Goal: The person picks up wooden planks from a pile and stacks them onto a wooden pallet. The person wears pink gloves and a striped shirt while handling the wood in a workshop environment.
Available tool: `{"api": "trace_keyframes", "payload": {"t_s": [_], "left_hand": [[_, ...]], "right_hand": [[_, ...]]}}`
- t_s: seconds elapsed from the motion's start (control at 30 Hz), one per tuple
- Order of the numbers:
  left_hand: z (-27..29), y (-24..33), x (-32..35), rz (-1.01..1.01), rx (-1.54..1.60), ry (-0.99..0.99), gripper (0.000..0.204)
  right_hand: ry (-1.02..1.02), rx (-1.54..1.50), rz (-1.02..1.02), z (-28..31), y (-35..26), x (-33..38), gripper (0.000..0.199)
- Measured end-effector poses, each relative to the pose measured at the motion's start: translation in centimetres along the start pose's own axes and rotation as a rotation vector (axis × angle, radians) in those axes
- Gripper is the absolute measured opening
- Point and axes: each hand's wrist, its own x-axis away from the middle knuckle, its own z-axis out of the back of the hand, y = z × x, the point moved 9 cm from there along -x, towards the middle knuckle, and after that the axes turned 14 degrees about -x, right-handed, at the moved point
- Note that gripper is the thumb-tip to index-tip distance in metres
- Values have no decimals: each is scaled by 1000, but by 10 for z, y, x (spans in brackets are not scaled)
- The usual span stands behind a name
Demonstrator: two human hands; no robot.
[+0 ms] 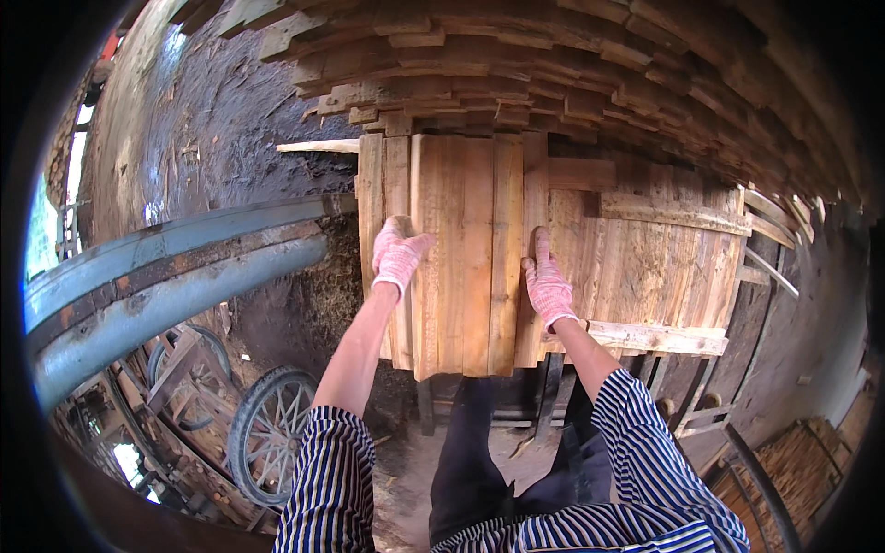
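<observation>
The step in hand looks like lining up loose timber: a row of long, flat, pale orange-brown wooden boards (461, 276) lies side by side in front of the person, apparently borne by a dark-legged table (550, 398), with its near ends stepping unevenly above the dark trousers. The left hand (400, 255), in a pink-and-white knitted glove, rests on the left part of the row with its thumb spread away from the fingers toward the middle boards; whether a fingertip hooks over an edge cannot be told. The right hand (548, 281), gloved alike, lies on the right part with a finger stretched out along the grain and the thumb apart, pinching nothing that shows. Just beyond it, to the right, is a broad, light-brown plank panel (636, 267) with a pale, narrow wooden batten (659, 337) across its near end, and a tall, layered stack of brown sawn boards (553, 64) rises at the far side. From here, the next move seems to call for steady pressure from both palms, keeping edges together and near ends even
</observation>
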Motion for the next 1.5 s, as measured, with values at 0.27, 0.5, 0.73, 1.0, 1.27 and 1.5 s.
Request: {"api": "trace_keyframes", "payload": {"t_s": [0.27,0.5,0.73,1.0,1.27,1.5], "left_hand": [[56,-31,68,-228,651,42,52],[130,-187,68,5,800,199,37],[88,-173,72,-16,738,131,38],[100,-170,68,26,670,255,59],[53,-84,36,-293,436,-31,71],[7,10,4,-210,-917,36,73]], "right_hand": [[247,337,91,33,-53,24,69],[-1,288,513,-59,-159,77,54],[-221,528,270,-141,-220,-6,40],[-75,386,157,-162,-200,-6,24],[-796,-101,139,-129,-116,162,41],[-1001,227,-182,-88,10,265,83]]}}
